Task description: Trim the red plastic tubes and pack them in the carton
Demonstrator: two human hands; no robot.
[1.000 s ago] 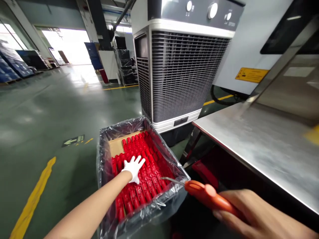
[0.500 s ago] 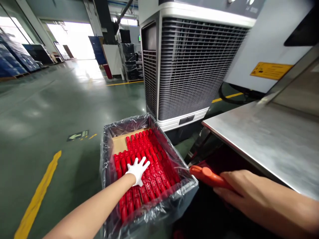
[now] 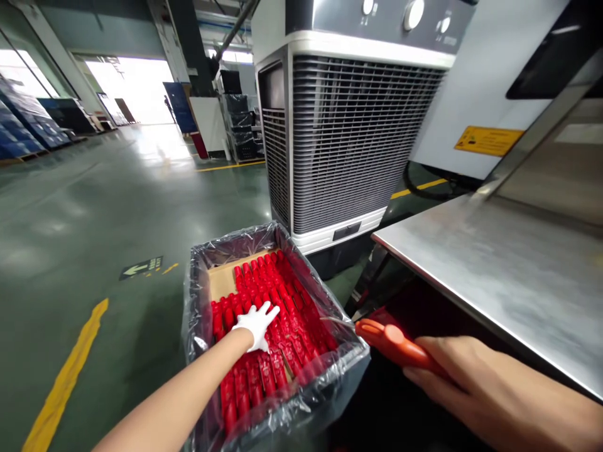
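My left hand [image 3: 257, 323], in a white glove, lies flat with fingers spread on rows of red plastic parts [image 3: 273, 326]. The parts fill a box lined with clear plastic film [image 3: 200, 285] on the floor. My bare right hand [image 3: 475, 386] is closed round the orange handle of a cutting tool [image 3: 396, 345], whose thin metal tip points toward the box's right rim. Bare cardboard [image 3: 221, 282] shows in the box's far left corner.
A large grey-and-white air cooler [image 3: 348, 125] stands just behind the box. A steel table [image 3: 494, 270] runs along the right, above my right hand. The green floor [image 3: 94, 213] with yellow lines stretches left toward a bright doorway.
My left hand stays spread on the red parts. My right hand with the orange tool drew back from over the box's rim and sits beside it now. The view shifted slightly.
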